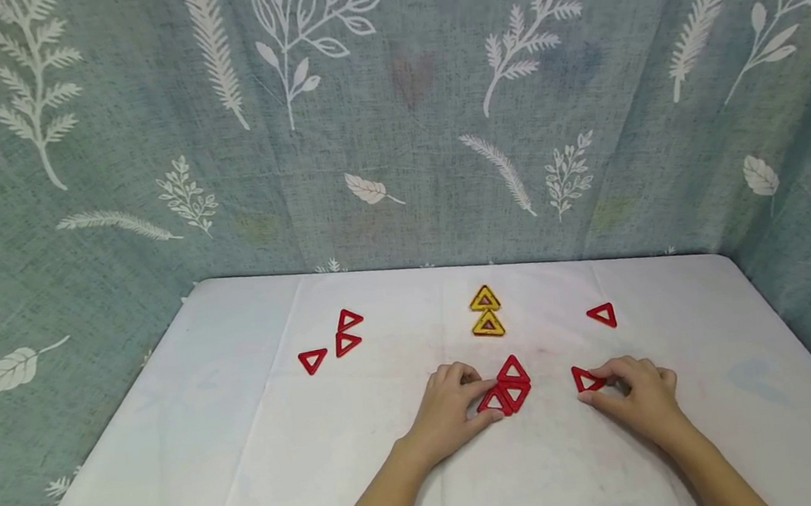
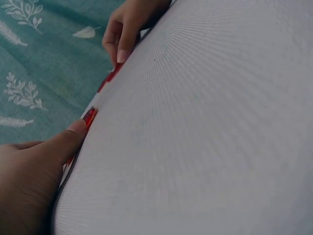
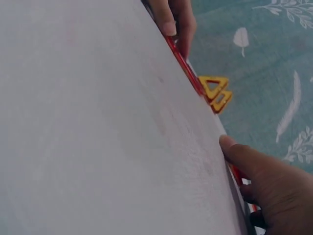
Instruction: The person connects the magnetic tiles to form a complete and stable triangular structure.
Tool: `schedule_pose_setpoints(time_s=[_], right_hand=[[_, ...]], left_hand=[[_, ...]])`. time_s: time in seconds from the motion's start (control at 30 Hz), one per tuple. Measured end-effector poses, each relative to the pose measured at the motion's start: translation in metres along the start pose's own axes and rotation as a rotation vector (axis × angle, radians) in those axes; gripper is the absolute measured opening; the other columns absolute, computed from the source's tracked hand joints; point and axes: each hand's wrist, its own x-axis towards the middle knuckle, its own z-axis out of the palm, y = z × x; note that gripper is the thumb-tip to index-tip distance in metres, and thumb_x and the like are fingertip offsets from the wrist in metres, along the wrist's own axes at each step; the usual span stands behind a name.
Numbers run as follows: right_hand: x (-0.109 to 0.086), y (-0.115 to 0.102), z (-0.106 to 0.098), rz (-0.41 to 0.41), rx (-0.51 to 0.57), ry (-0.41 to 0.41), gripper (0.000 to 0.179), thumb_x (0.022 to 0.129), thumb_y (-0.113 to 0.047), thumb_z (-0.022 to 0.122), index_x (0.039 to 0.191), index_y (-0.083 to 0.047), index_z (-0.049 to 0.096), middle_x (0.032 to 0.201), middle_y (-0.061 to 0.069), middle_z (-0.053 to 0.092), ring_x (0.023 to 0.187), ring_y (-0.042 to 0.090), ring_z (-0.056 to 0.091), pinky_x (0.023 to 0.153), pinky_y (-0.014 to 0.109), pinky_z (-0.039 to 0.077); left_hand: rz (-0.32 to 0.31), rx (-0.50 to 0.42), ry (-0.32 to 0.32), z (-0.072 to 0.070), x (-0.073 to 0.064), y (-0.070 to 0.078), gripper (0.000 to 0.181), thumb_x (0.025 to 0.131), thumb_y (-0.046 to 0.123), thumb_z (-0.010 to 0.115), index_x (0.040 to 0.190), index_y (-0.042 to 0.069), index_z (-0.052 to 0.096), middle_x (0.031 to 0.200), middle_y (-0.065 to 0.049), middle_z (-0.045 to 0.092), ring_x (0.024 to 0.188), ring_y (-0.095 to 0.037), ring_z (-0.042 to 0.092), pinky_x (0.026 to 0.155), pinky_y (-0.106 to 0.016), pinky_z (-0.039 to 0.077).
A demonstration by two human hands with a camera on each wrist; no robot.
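Observation:
In the head view my left hand (image 1: 453, 410) pinches the left one of three red triangle tiles (image 1: 513, 370), which lie joined edge to edge on the table. To the right, apart from that group, my right hand (image 1: 639, 393) grips a single red triangle tile (image 1: 583, 380) between thumb and fingers. The left wrist view shows the left thumb on the near edge of a red tile (image 2: 90, 116). Seen from the right wrist, the right hand (image 3: 274, 186) partly hides its red tile (image 3: 236, 175).
Two yellow triangle tiles (image 1: 488, 324) stand behind the joined group. Three loose red tiles (image 1: 313, 361) lie at the back left, and one red tile (image 1: 604, 315) at the back right. A patterned curtain (image 1: 390, 121) hangs behind the white table (image 1: 289, 483).

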Motion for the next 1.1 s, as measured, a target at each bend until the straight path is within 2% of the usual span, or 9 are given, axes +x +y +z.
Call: schedule_pose_setpoints(time_s=[0.13,0.37,0.6,0.83,1.1], right_hand=[[-0.001,-0.008,0.006,-0.038,0.032,-0.02,0.031,0.065,-0.03,0.086,0.088,-0.018,0.07,0.083,-0.004,0.062,0.084,0.018,0.049,0.078,0.045,0.017],[-0.005,-0.02,0.016,-0.052,0.051,-0.05,0.03,0.065,-0.032,0.086,0.086,-0.021,0.069,0.08,-0.011,0.058,0.082,0.013,0.046,0.079,0.044,0.017],[-0.009,-0.029,0.024,-0.107,0.048,-0.016,0.03,0.063,-0.029,0.087,0.086,-0.021,0.069,0.079,-0.015,0.057,0.079,0.007,0.045,0.08,0.043,0.02],[-0.007,-0.034,0.031,-0.162,0.051,0.01,0.032,0.062,-0.027,0.088,0.087,-0.019,0.069,0.075,-0.017,0.055,0.076,0.003,0.041,0.079,0.04,0.021],[-0.008,-0.038,0.035,-0.137,0.012,0.034,0.035,0.06,-0.028,0.089,0.087,-0.018,0.069,0.075,-0.014,0.056,0.075,0.005,0.041,0.08,0.041,0.023]], left_hand=[[-0.005,-0.001,0.001,0.0,0.0,0.0,0.041,0.085,0.048,0.065,0.118,0.024,0.067,0.11,0.004,0.05,0.103,-0.012,0.042,0.089,-0.032,0.037],[0.0,-0.014,-0.006,0.0,0.001,0.001,0.041,0.084,0.047,0.065,0.118,0.024,0.067,0.109,0.004,0.05,0.103,-0.012,0.042,0.088,-0.032,0.036],[0.005,-0.011,-0.005,0.001,0.002,0.001,0.041,0.085,0.048,0.065,0.118,0.024,0.067,0.109,0.005,0.05,0.103,-0.012,0.042,0.087,-0.031,0.036],[0.019,-0.006,0.024,0.001,0.001,0.0,0.042,0.083,0.048,0.067,0.116,0.023,0.068,0.109,0.005,0.051,0.102,-0.012,0.042,0.087,-0.032,0.037],[0.077,-0.029,0.061,0.002,0.002,0.0,0.043,0.079,0.045,0.072,0.113,0.017,0.07,0.109,0.005,0.052,0.101,-0.012,0.044,0.088,-0.032,0.038]])
